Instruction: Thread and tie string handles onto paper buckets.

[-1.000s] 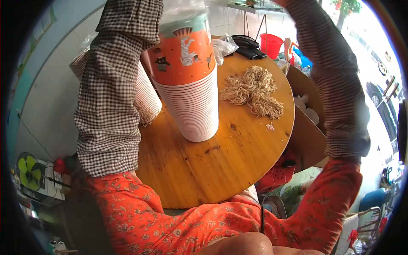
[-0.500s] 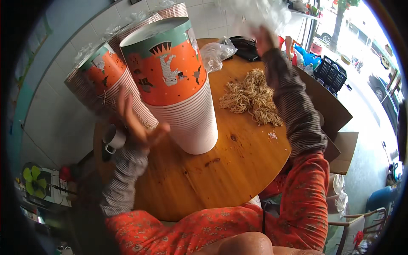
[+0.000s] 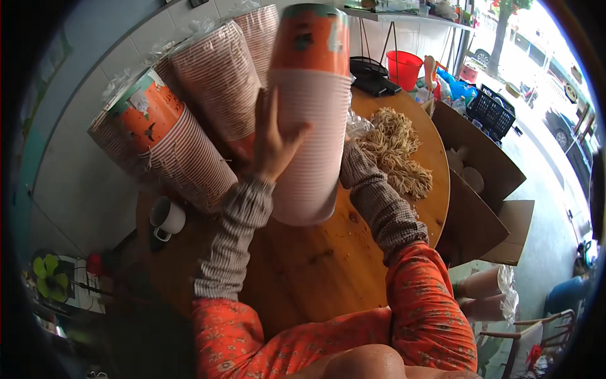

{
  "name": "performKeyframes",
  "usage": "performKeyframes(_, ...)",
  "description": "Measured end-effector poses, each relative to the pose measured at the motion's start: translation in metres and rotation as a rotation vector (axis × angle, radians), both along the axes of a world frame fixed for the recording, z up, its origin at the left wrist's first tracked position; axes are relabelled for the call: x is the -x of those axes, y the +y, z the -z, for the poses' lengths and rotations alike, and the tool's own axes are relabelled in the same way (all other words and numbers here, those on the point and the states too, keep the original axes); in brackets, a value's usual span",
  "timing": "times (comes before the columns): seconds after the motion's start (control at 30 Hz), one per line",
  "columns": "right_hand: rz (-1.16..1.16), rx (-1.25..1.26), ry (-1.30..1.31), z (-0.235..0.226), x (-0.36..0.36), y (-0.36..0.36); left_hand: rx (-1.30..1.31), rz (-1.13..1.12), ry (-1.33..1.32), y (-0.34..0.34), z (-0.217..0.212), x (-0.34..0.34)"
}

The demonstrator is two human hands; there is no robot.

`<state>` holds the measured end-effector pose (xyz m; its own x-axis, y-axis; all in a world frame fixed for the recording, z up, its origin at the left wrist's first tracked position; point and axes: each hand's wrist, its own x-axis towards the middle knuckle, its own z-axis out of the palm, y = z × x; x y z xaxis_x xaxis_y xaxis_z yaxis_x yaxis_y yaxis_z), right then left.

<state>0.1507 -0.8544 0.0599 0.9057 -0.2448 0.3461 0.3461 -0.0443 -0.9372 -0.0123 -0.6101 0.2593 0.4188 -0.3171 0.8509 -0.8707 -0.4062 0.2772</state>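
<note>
Since half a second ago the tall stack of ribbed white paper cups with an orange printed top cup (image 3: 309, 114) has come up off the round wooden table (image 3: 303, 265) and now hangs tilted above its middle, its lower end just clear of the wood. The left hand (image 3: 273, 142) presses flat against the stack's left side, fingers spread wide and pointing up, thumb across the front. The right hand is hidden behind the stack (only its checked sleeve (image 3: 379, 202) shows, reaching in from the right), so I cannot tell how its fingers stand.

Along the table's back-left edge lean more cup stacks in clear plastic sleeves: one with an orange printed cup at its end (image 3: 167, 142), and a plain ribbed one (image 3: 214, 82) just beside it. A white mug (image 3: 167, 218) stands near the left edge. A heap of pale straw-like fibre (image 3: 398, 151) lies toward the right edge, with an open cardboard box (image 3: 480, 183) beyond it, off the table. A red bucket (image 3: 404, 68) sits past the far edge.
</note>
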Motion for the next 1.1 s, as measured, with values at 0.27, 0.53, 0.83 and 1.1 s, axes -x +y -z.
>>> performKeyframes(0.27, -0.303, -1.064, 0.205, 0.005, -0.014, 0.035, -0.253, -0.073, 0.628, 0.008, 0.059, -0.051)
performKeyframes(0.53, 0.323, -0.26, 0.355, -0.005, -0.032, -0.07, -0.255, 0.103, 0.253, -0.009, 0.077, -0.004)
performKeyframes(0.83, 0.589, 1.464, 0.218, -0.106, 0.061, -0.014, -0.127, -0.077, 0.083, 0.009, 0.089, -0.051)
performKeyframes(1.1, 0.618, 0.975, 0.171, -0.011, -0.036, -0.087, -0.028, -0.177, 0.231, 0.039, 0.117, 0.009)
